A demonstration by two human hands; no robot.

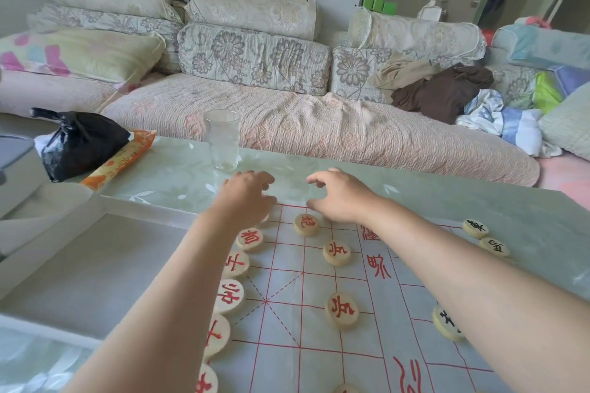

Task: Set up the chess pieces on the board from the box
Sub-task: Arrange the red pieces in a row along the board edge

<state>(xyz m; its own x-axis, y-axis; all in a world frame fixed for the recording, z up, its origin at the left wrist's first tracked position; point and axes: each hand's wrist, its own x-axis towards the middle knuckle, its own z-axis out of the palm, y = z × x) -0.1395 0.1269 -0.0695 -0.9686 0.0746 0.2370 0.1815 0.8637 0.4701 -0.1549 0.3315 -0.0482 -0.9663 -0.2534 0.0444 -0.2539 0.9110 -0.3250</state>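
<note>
A translucent sheet board [319, 322] with red grid lines lies on the table. Round wooden pieces with red characters stand in a column along its left edge [228, 296], and others sit inside the grid [306, 224], [336, 253], [341, 310]. Black-lettered pieces lie at the right [475, 228], [493, 246], [446, 323]. My left hand [249, 195] hovers over the board's far left corner, fingers curled downward; what is under it is hidden. My right hand [338, 195] hangs over the far edge with loosely curled fingers, holding nothing visible. An empty white box [79, 265] sits to the left.
A clear drinking glass [222, 139] stands just beyond my left hand. A black plastic bag [79, 140] and an orange packet [118, 160] lie at the table's far left. A sofa with cushions and piled clothes [440, 89] runs behind the table.
</note>
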